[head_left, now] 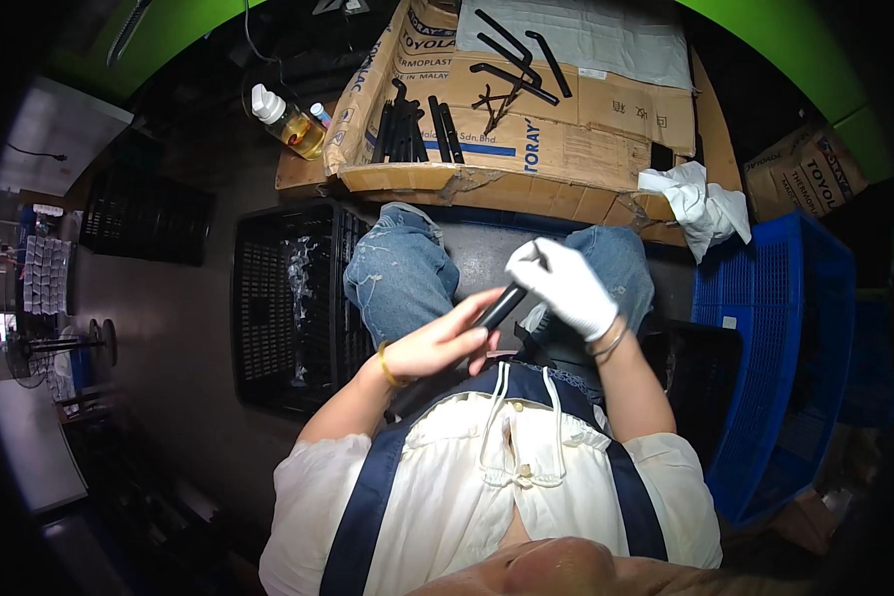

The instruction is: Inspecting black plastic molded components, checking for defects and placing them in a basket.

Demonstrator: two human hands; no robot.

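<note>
My left hand (439, 343), bare with a yellow band at the wrist, is closed around a slim black plastic bar (500, 307). The bar slants up and to the right above my lap. At its upper end is my right hand (566, 287), in a white glove, with its fingers curled and closed against the bar. The glove hides that end. Farther off, several black bars (404, 129) lie in a bunch on the cardboard (586, 149), beside a pair of straight bars (446, 129). Bent black parts (512, 74) lie spread toward the back.
A spray bottle with yellow liquid (290, 124) stands left of the cardboard; a crumpled white cloth (703, 207) hangs over its right front edge. A black crate (268, 308) sits by my left leg, blue crates (755, 368) at my right. A fan (60, 343) stands far left.
</note>
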